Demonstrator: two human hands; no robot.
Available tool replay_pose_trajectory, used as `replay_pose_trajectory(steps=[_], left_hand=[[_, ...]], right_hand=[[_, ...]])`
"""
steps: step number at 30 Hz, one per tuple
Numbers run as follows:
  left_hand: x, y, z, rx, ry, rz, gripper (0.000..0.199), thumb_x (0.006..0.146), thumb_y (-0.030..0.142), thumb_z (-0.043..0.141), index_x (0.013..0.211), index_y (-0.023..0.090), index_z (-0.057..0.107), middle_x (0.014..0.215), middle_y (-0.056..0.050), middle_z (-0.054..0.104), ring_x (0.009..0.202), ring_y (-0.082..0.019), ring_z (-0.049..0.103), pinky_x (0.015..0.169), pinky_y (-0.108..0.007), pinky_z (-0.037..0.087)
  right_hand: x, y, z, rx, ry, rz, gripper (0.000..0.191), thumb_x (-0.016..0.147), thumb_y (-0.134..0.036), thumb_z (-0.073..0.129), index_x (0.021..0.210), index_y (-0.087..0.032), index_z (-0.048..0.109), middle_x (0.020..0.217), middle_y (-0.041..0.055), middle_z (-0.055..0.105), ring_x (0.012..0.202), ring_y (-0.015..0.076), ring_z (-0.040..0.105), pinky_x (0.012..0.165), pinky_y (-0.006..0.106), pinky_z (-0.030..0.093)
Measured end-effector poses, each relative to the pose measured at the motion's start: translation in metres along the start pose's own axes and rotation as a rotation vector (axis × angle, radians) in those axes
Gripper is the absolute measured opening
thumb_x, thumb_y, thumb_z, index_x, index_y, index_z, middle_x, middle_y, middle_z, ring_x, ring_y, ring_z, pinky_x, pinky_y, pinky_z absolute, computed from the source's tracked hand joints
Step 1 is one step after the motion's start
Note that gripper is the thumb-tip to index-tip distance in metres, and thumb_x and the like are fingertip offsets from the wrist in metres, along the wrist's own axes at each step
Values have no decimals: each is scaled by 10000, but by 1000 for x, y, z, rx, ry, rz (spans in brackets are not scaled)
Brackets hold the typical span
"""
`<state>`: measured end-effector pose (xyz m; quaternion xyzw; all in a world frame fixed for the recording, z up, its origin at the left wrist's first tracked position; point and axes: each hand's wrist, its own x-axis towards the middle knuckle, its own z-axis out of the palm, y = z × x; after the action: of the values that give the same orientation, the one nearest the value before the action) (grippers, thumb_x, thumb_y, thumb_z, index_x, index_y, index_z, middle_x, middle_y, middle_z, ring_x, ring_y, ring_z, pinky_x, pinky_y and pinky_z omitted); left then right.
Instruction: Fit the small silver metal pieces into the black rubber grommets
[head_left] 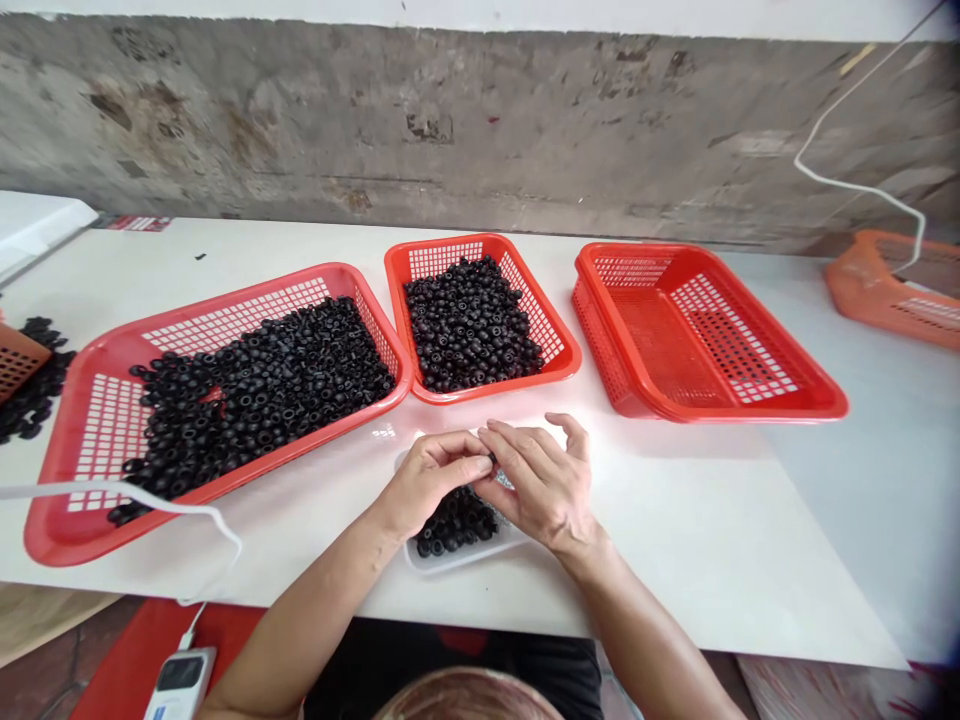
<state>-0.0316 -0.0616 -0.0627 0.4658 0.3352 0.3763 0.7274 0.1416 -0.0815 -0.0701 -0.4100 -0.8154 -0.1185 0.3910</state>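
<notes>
My left hand (431, 470) pinches a small black ring-shaped part (492, 458) between thumb and fingers. Closed in from the other side, my right hand (551, 485) has its thumb and fingertips at the same part, with the little finger raised. Most of the part is covered by fingers. Both hands are above a shallow translucent plastic tray (431, 567). Inside it are many similar black parts (454, 525) on the left and small shiny silvery pieces (506, 482), partly hidden under my right hand.
Behind stand a wide red basket (225, 490) and a smaller red basket (495, 382), both holding heaps of black parts. Stacked red baskets (742, 412) sit to the right, an orange basket (862, 290) beyond. A white cable (172, 505) runs to a power bank (180, 685) below the table edge.
</notes>
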Motion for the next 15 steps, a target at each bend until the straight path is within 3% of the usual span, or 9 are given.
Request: replay_pose_trajectory(steps=[8,15], left_hand=[[-1,-2,-2,-14,-15,8,154,840,303,732,844,158,784,796,-37,680,817,-169,585,838,-284,466],[-1,0,-3,-34,-21,20,161,841,293,749,931,176,814,864,-56,730,879,-184,623,883,-304,483]], right_hand=[[0,0,-1,50,5,-8,321,953,-283,689,1250,-187,618,1089,85,789,839,207,746,1049,469,345],[3,7,-11,479,-125,83,334,1003,-148,532,1321,-230,595,1240,99,731,1027,210,721,1023,470,400]])
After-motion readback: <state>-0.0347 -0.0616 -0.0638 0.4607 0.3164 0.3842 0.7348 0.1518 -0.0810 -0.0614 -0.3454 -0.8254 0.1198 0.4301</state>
